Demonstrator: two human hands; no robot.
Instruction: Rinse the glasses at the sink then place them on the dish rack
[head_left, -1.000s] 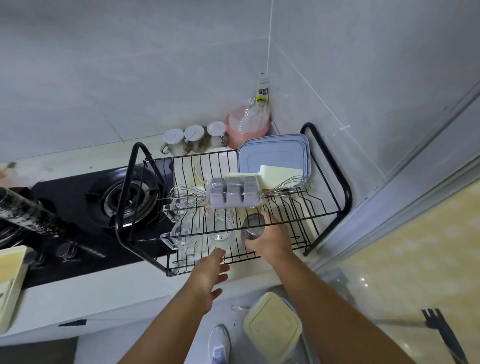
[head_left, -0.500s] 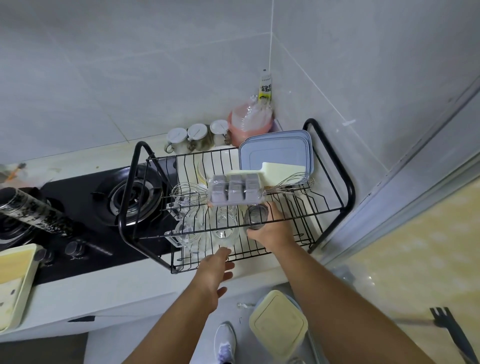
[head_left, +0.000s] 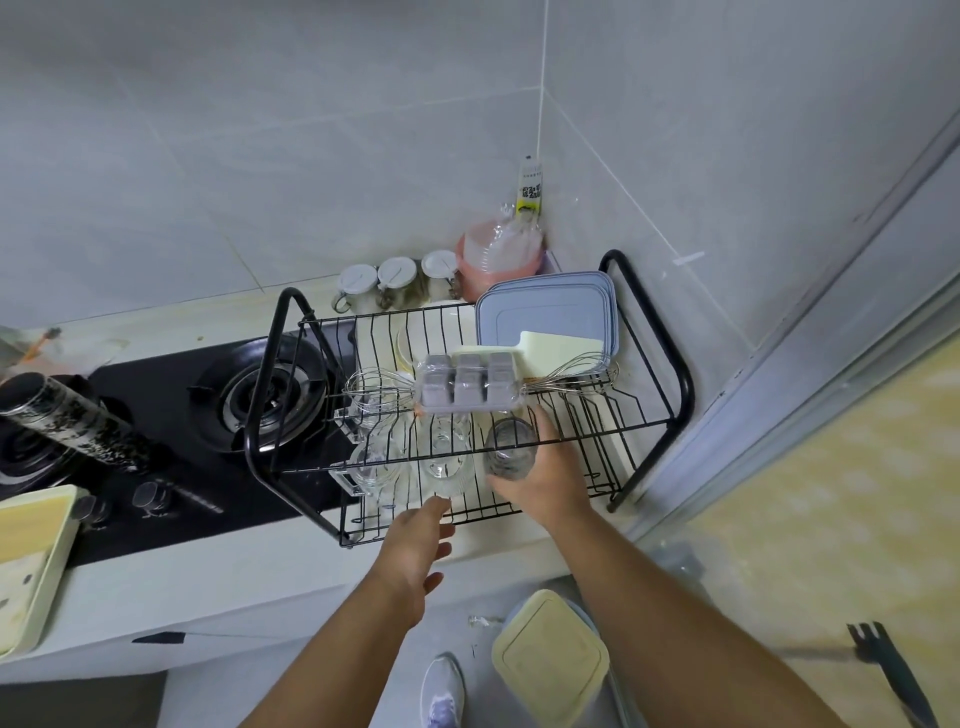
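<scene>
Fingers of right hand (head_left: 550, 478) mostly hidden behind glass (head_left: 509, 454). White plate (head_left: 413, 335) largely covered by grey ice tray (head_left: 467, 387). Pale tray (head_left: 31, 561) and speckled dark cylinder (head_left: 67, 421) cut by left edge, shoe (head_left: 441, 693) by bottom edge. Corner bottle (head_left: 531, 189) label unreadable. Dark forked tool (head_left: 891, 667) blurred.

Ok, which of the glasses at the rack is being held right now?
The rightmost glass, gripped by the right hand. The clear glasses left of it sit in the dish rack with no hand round them; the left hand holds nothing.
</scene>
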